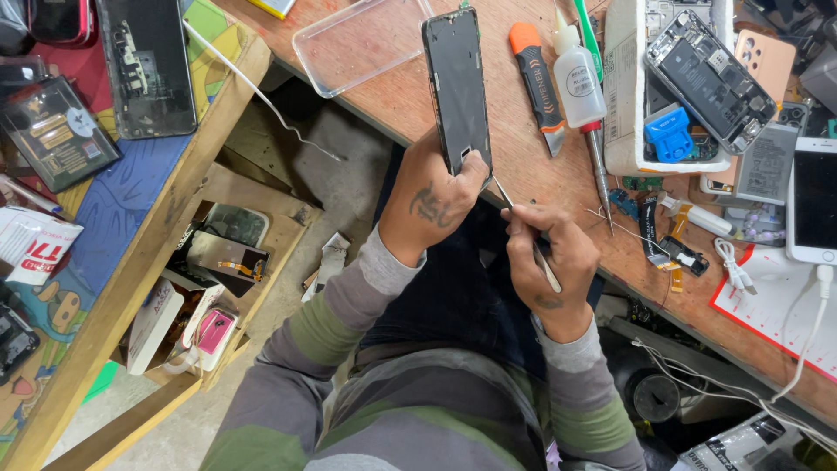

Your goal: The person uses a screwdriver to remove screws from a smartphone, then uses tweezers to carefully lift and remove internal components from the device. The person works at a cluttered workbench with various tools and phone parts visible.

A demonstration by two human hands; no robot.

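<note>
Left hand (433, 205) holds a phone screen panel (457, 87) by its lower end, fingers clenched around the bottom edge, thumb over the near side. The panel stands tilted off the front edge of the wooden desk (523, 166), its top end over the desk surface, dark inner face toward the camera.

Right hand (551, 257) pinches a thin metal tool (526, 234), likely tweezers or a pick, fingers closed on its shaft in a pen grip. The tip meets the panel's lower right corner, just beside the left thumb.

Handling judgement: the panel looks light, thin and stiff but brittle; glass and any flex ribbon would crack or tear under bending. Best held by the frame edges, as now, not by the face.

Pose: both forearms rise from the lap, wrists bent inward, hands close together below the desk's front edge.

Nearby on the desk: an orange-handled utility knife (535, 74), a small white squeeze bottle (579, 83), a clear plastic case (362, 39), and an opened phone (711, 78) lying on a white box (623, 105).
</note>
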